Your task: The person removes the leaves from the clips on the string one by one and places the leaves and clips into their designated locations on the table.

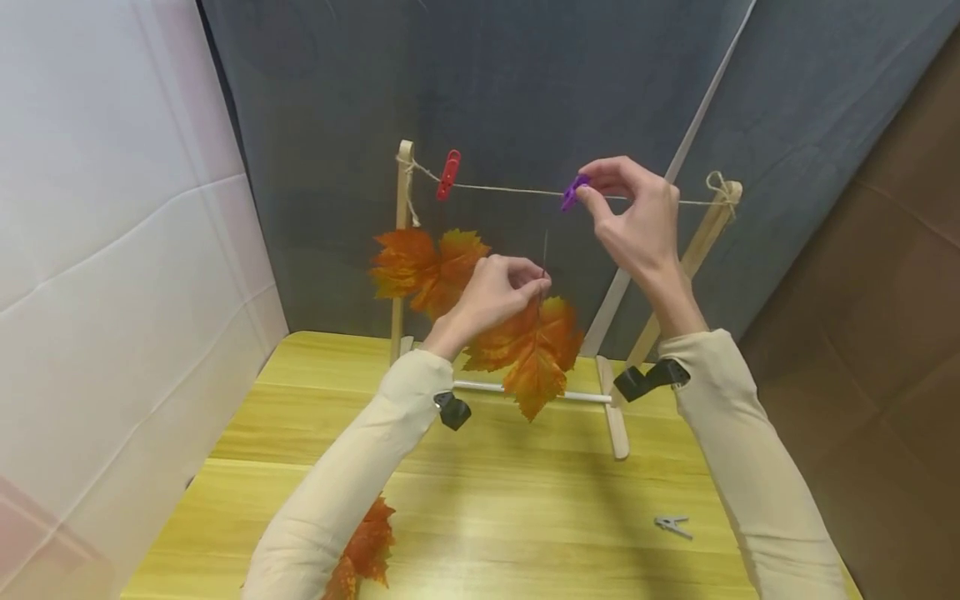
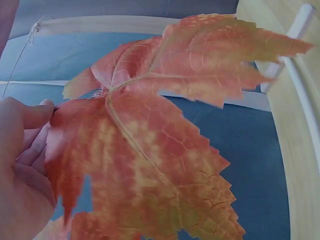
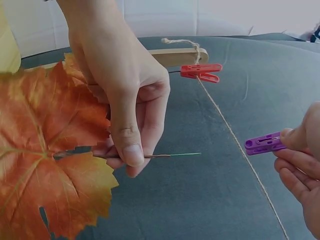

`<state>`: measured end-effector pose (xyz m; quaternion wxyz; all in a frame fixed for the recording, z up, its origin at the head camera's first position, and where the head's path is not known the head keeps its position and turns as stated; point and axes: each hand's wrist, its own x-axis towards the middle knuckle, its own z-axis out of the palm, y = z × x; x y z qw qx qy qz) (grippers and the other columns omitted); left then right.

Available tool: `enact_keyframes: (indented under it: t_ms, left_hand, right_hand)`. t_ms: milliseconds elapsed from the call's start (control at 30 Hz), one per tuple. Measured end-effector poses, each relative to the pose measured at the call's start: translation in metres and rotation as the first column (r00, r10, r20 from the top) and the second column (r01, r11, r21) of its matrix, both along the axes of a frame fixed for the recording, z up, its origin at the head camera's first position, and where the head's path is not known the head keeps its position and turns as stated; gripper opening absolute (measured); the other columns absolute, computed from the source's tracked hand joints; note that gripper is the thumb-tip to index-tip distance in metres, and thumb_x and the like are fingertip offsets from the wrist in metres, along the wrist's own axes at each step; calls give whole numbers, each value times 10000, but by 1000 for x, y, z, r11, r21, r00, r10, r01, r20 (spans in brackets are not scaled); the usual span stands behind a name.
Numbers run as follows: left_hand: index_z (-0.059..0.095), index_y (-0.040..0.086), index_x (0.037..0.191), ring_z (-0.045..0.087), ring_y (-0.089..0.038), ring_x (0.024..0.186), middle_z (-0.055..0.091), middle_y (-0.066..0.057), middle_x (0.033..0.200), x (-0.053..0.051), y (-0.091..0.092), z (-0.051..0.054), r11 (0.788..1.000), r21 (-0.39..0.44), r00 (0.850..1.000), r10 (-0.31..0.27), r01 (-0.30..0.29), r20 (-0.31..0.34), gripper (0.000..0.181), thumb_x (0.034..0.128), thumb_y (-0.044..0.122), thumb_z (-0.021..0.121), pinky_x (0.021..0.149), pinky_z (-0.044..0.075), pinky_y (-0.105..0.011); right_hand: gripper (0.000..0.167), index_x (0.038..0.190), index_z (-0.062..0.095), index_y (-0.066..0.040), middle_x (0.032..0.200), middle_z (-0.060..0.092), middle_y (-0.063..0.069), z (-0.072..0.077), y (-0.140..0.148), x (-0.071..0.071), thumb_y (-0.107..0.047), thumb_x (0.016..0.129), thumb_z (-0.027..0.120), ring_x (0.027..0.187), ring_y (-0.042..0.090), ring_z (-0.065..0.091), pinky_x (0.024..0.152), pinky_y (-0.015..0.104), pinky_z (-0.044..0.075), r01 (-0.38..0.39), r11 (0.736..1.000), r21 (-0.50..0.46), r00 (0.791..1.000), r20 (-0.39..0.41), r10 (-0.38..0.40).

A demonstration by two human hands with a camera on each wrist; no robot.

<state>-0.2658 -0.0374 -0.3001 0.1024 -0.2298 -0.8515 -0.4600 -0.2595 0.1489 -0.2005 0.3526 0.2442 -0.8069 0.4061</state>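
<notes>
My left hand (image 1: 497,292) pinches the thin stem (image 3: 162,156) of an orange artificial maple leaf (image 1: 536,354), which hangs below the fingers. The stem's green tip points up, under a taut string (image 1: 502,190). Higher up, my right hand (image 1: 637,221) pinches a purple clothespin (image 1: 573,192) between thumb and fingers. Its far end is right at the string; whether it touches cannot be told. A red clothespin (image 1: 448,175) is clipped on the string's left part, with another orange leaf (image 1: 427,265) hanging below it.
Wooden posts (image 1: 401,192) hold up the string, the right one (image 1: 705,237) leaning. A white rod (image 1: 588,397) runs low between them. On the wooden table (image 1: 480,508) lie a grey clothespin (image 1: 672,525) and another orange leaf (image 1: 371,542), partly behind my left sleeve.
</notes>
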Motion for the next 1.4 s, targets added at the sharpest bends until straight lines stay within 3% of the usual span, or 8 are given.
enact_keyframes:
  t_ms: [267, 767, 867, 1100, 1400]
  left_hand:
    - [788, 101, 984, 684, -126, 713, 779, -7, 860, 4, -7, -11, 1000, -9, 1000, 16, -16, 4, 151, 938, 238, 744, 677, 565, -262]
    - [797, 126, 991, 703, -112, 734, 782, 19, 862, 21, -17, -31, 1000, -14, 996, -15, 17, 88, 105, 937, 198, 744, 665, 578, -263]
    - [797, 131, 998, 712, -103, 735, 782, 25, 856, 24, -20, -34, 1000, -10, 995, -5, 6, 100, 105, 931, 198, 752, 660, 579, -264]
    - [792, 133, 1018, 721, -100, 744, 779, 34, 848, 34, -26, -38, 1000, 8, 989, -6, 5, 146, 114, 928, 192, 757, 646, 562, -265]
    - [780, 86, 1050, 732, -100, 753, 784, 7, 863, 46, -32, -45, 999, 46, 983, 12, -21, 181, 163, 923, 187, 764, 660, 563, -253]
  right_hand:
    - [203, 1107, 725, -15, 1007, 770, 127, -17, 4, 13, -118, 931, 728, 912, 276, 753, 1023, 376, 517, -52, 998, 23, 998, 32, 51]
    - [242, 1151, 713, -13, 1025, 761, 144, -43, 9, 24, -94, 923, 730, 918, 300, 745, 957, 455, 538, -61, 997, 55, 996, 65, 58]
    - [250, 1161, 710, -14, 1035, 759, 135, -48, 11, 26, -92, 924, 731, 930, 275, 741, 939, 410, 554, -70, 996, 47, 995, 80, 66]
    - [262, 1160, 707, 4, 1055, 754, 148, -63, 18, 41, -72, 912, 741, 953, 293, 732, 900, 129, 501, -78, 996, 46, 993, 95, 73]
    - [291, 1157, 708, -12, 1086, 758, 118, -83, 24, 57, -99, 887, 774, 953, 262, 724, 890, 99, 480, -63, 994, 92, 997, 59, 58]
